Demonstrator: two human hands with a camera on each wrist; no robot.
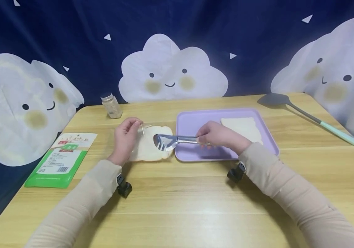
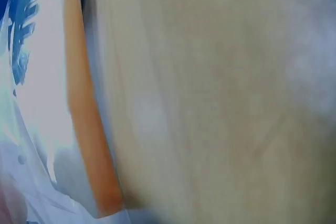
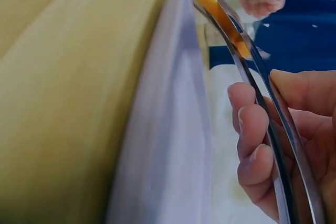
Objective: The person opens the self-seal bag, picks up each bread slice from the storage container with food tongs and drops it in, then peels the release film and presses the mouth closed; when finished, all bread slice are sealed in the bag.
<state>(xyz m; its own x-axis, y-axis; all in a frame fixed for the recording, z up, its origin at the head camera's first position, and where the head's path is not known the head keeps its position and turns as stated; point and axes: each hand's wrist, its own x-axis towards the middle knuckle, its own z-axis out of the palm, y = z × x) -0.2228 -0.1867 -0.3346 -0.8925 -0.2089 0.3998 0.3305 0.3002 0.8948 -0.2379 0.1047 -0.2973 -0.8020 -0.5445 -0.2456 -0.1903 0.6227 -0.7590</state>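
Note:
My left hand [image 1: 125,139] pinches the edge of a clear plastic bag around white sliced bread [image 1: 146,151]. The bread's brown crust [image 2: 86,108] runs down the left side of the left wrist view, under the film. In my right hand [image 1: 220,136] are metal tongs [image 1: 187,139], held between thumb and curled fingers. Their slotted head lies over the bread's right part, and in the right wrist view the tongs' arms [image 3: 283,182] straddle a crust edge [image 3: 218,11]. Another bread slice [image 1: 242,125] lies on the lilac tray [image 1: 195,119], partly hidden by my right hand and forearm.
A green and white packet [image 1: 62,160] lies at the left, and a small jar [image 1: 111,106] stands at the back left. At the back right is a grey spatula with a mint handle [image 1: 341,133]. A cloud-patterned dark blue cloth [image 1: 245,27] hangs behind the table.

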